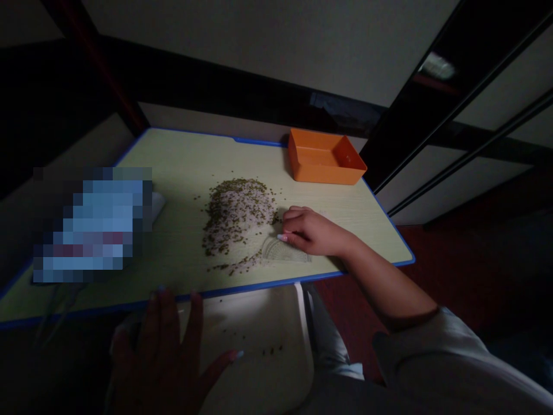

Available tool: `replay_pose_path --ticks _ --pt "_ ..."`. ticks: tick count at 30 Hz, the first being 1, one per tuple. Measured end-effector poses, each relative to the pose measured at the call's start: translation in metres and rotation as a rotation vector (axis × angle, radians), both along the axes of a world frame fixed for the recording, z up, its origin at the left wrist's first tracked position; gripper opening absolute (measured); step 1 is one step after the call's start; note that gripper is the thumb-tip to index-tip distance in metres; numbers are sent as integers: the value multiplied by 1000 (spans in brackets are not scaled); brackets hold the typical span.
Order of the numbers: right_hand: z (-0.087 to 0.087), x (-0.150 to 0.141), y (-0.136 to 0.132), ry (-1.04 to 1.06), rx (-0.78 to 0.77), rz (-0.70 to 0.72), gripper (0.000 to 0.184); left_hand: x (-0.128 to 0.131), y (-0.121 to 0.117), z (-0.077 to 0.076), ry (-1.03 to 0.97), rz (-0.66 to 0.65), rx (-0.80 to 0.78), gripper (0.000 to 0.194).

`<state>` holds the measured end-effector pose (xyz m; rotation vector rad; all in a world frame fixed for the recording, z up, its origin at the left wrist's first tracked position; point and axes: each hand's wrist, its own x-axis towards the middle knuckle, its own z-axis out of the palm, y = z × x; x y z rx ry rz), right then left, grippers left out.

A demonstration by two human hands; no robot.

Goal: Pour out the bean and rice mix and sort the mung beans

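Observation:
My right hand (306, 229) is closed at the right side of a heap of mixed pale and dark green grains (239, 210). Its thumb presses on a clear protractor (287, 252), whose curved edge runs under the fingers; the curled fingertips are partly hidden. A thin streak of grains (246, 265) lies just left of the protractor. In shadow at the front, my left hand (166, 340) is open, fingers spread, over the left part of a white tray (259, 311). A few dark grains dot the tray, which sits below the table edge.
An orange box (326, 176) stands at the back right of the pale, blue-edged table (181, 153). On the left lies a blurred-out bluish object (99, 225), with what looks like scissors (60, 305) in front of it. Cabinet panels (470, 167) rise at the right.

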<state>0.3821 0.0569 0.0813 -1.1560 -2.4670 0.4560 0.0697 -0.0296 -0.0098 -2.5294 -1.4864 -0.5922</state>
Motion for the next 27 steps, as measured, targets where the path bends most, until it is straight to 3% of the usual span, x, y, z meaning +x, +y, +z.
replay_pose_path --ticks 17,27 --pt "5 1 -2 59 -37 52 33 -2 -1 -2 23 -14 9 84" --pt "2 5 0 -5 35 -53 30 1 -1 5 25 -2 2 83"
